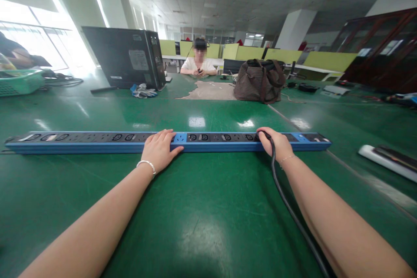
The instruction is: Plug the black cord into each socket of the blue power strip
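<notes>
A long blue and black power strip (215, 137) with a row of sockets lies across the green table. My left hand (160, 150) rests on it left of the middle, beside a blue socket, fingers over the top and thumb on the front edge. Toward the strip's right part, my right hand (275, 144) is closed on the plug end of a black cable (286, 200). The plug is at the strip's top face, mostly hidden by my fingers, so how far it sits in a socket cannot be seen. The cable runs down beside my right forearm.
A black computer case (120, 56) and gloves (143, 91) are at the back left, with a green basket (22, 81) further left. A brown bag (259, 80) stands at the back. Another power strip (387, 160) lies at right. A person (198, 63) sits across the table (195, 208).
</notes>
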`<state>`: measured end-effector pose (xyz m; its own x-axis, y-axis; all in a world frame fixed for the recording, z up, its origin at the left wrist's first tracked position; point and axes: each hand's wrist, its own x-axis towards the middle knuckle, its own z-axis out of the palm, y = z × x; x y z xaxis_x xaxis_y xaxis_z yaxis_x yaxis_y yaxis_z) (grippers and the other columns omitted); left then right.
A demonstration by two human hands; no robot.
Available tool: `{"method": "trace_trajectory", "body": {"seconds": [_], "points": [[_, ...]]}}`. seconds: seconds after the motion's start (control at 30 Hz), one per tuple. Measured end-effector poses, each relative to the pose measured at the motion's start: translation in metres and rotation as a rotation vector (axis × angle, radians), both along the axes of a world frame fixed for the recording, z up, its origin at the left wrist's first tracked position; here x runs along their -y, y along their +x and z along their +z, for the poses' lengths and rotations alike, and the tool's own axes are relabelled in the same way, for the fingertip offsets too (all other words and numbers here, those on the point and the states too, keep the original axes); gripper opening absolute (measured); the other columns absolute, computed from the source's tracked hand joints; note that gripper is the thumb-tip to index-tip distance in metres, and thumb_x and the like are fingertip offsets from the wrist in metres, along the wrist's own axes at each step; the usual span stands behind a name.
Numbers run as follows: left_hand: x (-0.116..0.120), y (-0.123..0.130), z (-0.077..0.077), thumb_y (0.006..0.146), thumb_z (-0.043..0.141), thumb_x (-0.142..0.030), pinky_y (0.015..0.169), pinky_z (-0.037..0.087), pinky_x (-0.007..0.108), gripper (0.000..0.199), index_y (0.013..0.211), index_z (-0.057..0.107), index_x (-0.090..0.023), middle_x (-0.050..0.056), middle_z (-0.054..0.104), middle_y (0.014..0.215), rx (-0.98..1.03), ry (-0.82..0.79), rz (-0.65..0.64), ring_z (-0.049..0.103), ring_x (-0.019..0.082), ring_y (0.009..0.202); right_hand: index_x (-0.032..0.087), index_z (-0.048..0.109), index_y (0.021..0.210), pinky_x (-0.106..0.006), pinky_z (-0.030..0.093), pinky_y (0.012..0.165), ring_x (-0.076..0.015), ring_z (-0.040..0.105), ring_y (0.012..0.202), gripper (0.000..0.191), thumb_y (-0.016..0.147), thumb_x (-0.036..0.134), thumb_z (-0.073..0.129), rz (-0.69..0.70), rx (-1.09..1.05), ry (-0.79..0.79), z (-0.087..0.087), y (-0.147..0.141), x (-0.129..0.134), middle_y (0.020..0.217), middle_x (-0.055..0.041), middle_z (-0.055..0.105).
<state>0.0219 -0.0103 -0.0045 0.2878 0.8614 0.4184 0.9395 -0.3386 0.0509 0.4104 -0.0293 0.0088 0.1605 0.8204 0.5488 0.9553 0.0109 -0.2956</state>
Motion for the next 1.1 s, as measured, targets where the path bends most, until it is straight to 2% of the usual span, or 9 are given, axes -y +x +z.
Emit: {"method": "trace_trajectory", "body": {"seconds": [0.07,0.3,0.53,0.77,0.97,1.1], "points": [[0.0,0.0,0.0,0.083,0.044,-0.055,0.103,0.032,0.043,0.054,0.124,0.049,-0.019,0.011,0.051,0.135,-0.003,-0.001,0.0,0.044,0.026,0.125,0.029,0.068,0.094,-0.032,0.05,0.066,-0.0228,0.066,0.074,0.027,0.082,0.036,0.045,0.015,-0.004,-0.019,0.0,0.001,0.001,0.083,-0.002,0.071],[0.0,0.0,0.0,0.083,0.045,-0.054,0.103,0.032,0.043,0.052,0.123,0.049,-0.022,0.009,0.052,0.135,-0.002,0.002,-0.002,0.045,0.026,0.124,0.027,0.068,0.099,-0.032,0.051,0.07,-0.022,0.066,0.075,0.031,0.083,0.036,0.043,0.035,-0.031,0.085,-0.008,-0.003,0.006,0.085,-0.0032,0.072],[-0.001,0.0,0.0,0.082,0.045,-0.055,0.102,0.033,0.044,0.052,0.122,0.05,-0.021,0.01,0.053,0.133,-0.006,0.016,-0.009,0.046,0.026,0.124,0.022,0.066,0.105,-0.037,0.049,0.086,-0.0238,0.065,0.092,0.034,0.084,0.035,0.041,0.073,-0.11,0.151,-0.016,-0.004,0.002,0.1,-0.0069,0.07],[-0.001,0.0,-0.001,0.082,0.045,-0.055,0.103,0.032,0.043,0.053,0.124,0.05,-0.022,0.009,0.052,0.134,-0.006,0.005,0.009,0.045,0.026,0.125,0.024,0.066,0.107,-0.037,0.049,0.087,-0.0237,0.065,0.093,0.033,0.083,0.034,0.044,0.03,-0.109,0.15,-0.017,-0.005,0.002,0.101,-0.0053,0.07],[0.0,0.0,0.0,0.083,0.044,-0.055,0.103,0.033,0.043,0.052,0.123,0.05,-0.022,0.009,0.052,0.134,-0.015,0.013,0.004,0.045,0.026,0.124,0.023,0.064,0.11,-0.037,0.049,0.089,-0.0237,0.065,0.096,0.035,0.085,0.033,0.043,0.076,-0.079,0.119,-0.016,-0.004,0.005,0.105,-0.006,0.069],[0.0,0.0,0.0,0.083,0.044,-0.055,0.103,0.033,0.043,0.052,0.123,0.049,-0.022,0.008,0.052,0.134,-0.018,0.012,0.008,0.045,0.025,0.124,0.022,0.065,0.108,-0.037,0.048,0.092,-0.0226,0.064,0.098,0.034,0.085,0.033,0.043,0.087,-0.096,0.178,-0.017,-0.005,0.004,0.107,-0.0058,0.069]]}}
